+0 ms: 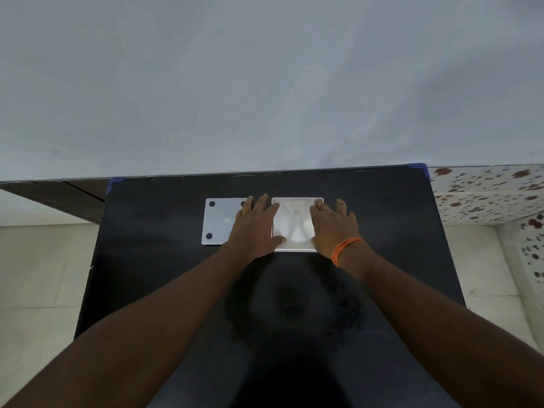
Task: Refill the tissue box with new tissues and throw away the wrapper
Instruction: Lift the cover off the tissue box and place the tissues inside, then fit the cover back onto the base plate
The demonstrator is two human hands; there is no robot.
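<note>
A white square tissue box (pixel 295 223) lies open on the black table (pixel 164 260), with pale tissues showing inside. My left hand (pixel 254 225) rests flat on the box's left edge, fingers spread. My right hand (pixel 332 228), with an orange thread band at the wrist, rests flat on its right edge, fingers spread. Just left of the box lies its flat grey lid or base plate (pixel 216 223), with black round pads at its corners. No wrapper is visible.
The table's far edge meets a pale grey wall (pixel 265 83). Blue tape marks the far corners (pixel 419 167). Floral tiles (pixel 485 195) stand to the right, light floor tiles (pixel 38 275) on the left.
</note>
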